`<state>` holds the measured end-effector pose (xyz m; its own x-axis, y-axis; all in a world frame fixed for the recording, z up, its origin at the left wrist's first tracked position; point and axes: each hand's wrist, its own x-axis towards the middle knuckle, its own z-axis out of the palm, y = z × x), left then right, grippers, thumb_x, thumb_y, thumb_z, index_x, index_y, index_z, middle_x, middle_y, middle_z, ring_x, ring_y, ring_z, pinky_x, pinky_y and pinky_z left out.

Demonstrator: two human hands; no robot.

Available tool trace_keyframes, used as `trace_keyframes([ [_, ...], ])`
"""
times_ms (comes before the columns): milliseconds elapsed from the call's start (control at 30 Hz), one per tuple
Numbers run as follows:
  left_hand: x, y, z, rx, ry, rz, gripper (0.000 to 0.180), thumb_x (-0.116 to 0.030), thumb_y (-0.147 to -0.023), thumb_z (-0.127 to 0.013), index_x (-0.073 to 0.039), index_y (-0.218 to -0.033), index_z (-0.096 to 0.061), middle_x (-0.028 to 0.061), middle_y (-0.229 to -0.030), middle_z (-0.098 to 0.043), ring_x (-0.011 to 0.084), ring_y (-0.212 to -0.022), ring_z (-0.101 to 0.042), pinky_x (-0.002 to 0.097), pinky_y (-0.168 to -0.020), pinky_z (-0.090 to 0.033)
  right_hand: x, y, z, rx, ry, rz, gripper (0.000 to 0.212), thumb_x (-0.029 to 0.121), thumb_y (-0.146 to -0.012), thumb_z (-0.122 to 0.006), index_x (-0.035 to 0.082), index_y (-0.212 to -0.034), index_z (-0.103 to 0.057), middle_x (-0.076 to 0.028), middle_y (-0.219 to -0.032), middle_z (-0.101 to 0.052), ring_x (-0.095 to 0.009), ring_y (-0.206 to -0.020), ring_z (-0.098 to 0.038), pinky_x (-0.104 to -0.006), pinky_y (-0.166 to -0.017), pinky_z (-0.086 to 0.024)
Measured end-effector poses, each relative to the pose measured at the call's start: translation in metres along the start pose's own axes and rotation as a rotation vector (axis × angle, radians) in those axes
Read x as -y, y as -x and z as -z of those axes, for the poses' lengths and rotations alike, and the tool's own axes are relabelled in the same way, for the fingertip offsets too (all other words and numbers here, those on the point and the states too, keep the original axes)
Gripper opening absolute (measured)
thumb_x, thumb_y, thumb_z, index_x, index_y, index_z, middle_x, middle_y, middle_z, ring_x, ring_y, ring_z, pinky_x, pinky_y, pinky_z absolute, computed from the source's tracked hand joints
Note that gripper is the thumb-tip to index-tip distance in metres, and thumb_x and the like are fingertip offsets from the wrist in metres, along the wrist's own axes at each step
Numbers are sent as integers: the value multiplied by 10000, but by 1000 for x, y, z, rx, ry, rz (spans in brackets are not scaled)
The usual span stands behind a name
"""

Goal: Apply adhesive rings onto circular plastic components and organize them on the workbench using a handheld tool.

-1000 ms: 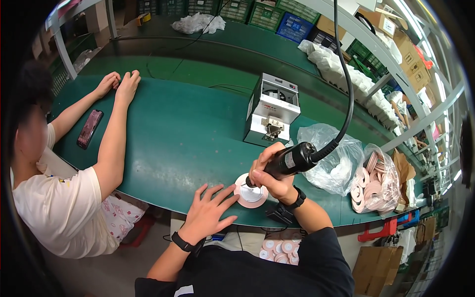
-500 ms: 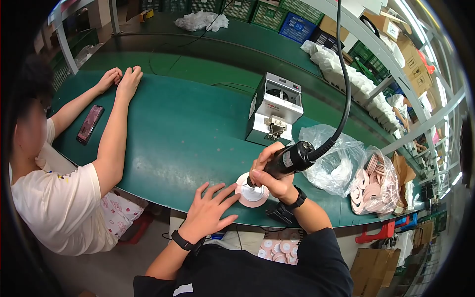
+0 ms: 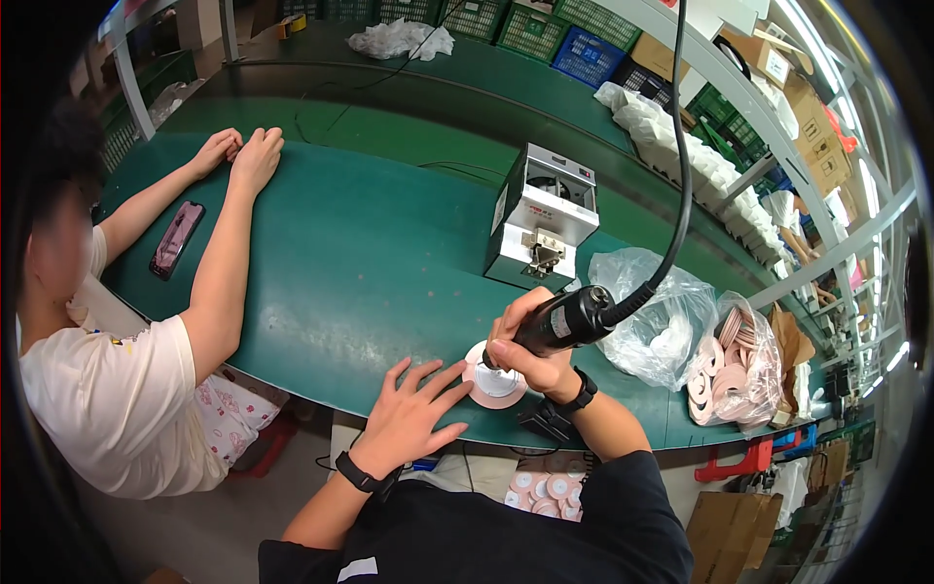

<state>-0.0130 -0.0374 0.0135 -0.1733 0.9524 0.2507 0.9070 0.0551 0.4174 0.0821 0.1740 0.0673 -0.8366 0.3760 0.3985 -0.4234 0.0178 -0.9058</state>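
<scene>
One pale disc (image 3: 498, 385) under a corded black tool (image 3: 562, 325)

On the near side of the green tabletop (image 3: 370, 243) lies the disc, pink-rimmed with a white middle. The right hand (image 3: 543, 370) has its fingers wrapped around the tilted tool, lower end over the disc; whether the tip touches is hard to tell. The left hand (image 3: 409, 422) lies flat, fingers spread and gripping nothing, fingertips touching or just beside the disc's left edge. The step in hand looks like working the tool at the disc's middle; the next move seems to call for a steady tool and a disc held from turning. Farther off stands a grey machine (image 3: 545, 219); to the right, a bag of pink rings (image 3: 732, 375). At the left, a co-worker's hands (image 3: 255, 164) rest beyond a phone (image 3: 178, 239).
</scene>
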Motion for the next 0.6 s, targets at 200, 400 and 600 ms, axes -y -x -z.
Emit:
trace_keyframes([
  [200, 0, -2, -1, 7, -3, -4, 588, -448, -901, -741, -209, -1428, -639, 4, -1587, -514, 270, -1415, -484, 572, -1223, -293, -6, -8, 4, 80, 172, 10, 285, -116, -914, -665, 31, -1036, -454, -84, -683, -535, -168, -539, -538, -337, -533, -490],
  [400, 1, -1, -2, 7, 1, 0, 590, -450, -907, -734, -211, -1437, -631, 6, -1593, -509, 278, -1411, -484, 575, -1226, -290, -3, -8, -1, -25, -87, -67, 282, -89, -876, -729, 21, -1047, -534, -63, -746, -592, -135, -569, -583, -282, -531, -474],
  [600, -1, -2, -1, 9, -4, -12, 598, -451, -911, -730, -208, -1446, -621, 4, -1597, -505, 280, -1406, -487, 574, -1225, -292, 1, -8, -1, -63, -107, -41, 323, -96, -872, -736, 10, -1114, -550, -63, -749, -612, -121, -543, -589, -253, -505, -465],
])
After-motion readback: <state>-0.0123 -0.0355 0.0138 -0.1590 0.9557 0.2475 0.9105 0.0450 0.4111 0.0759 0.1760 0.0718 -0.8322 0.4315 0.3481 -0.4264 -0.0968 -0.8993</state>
